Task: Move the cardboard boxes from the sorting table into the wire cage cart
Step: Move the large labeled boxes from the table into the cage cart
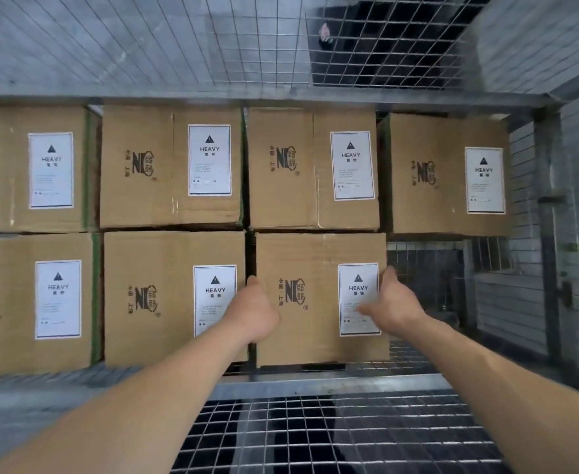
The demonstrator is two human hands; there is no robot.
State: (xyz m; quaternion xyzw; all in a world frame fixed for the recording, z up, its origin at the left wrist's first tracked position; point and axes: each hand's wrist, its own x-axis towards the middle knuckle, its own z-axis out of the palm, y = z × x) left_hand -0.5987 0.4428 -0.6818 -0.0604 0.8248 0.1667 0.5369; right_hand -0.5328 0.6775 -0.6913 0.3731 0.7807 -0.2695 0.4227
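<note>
Several brown cardboard boxes with white "HEAVY" labels stand in two rows inside the wire cage cart (551, 234). Both my hands are on the third box of the lower row (315, 254), which rests on the cart's mesh floor. My left hand (255, 309) is at its left edge, with the fingers tucked out of sight into the gap beside the neighbouring box (165, 254). My right hand (392, 302) grips its right edge, the thumb lying across the label and the fingers round the side.
To the right of the held box is a free slot (428, 289) under the upper-row box (445, 138). Wire mesh walls close the back and right side. A metal bar (315, 384) and mesh panel (315, 436) lie in front of the boxes.
</note>
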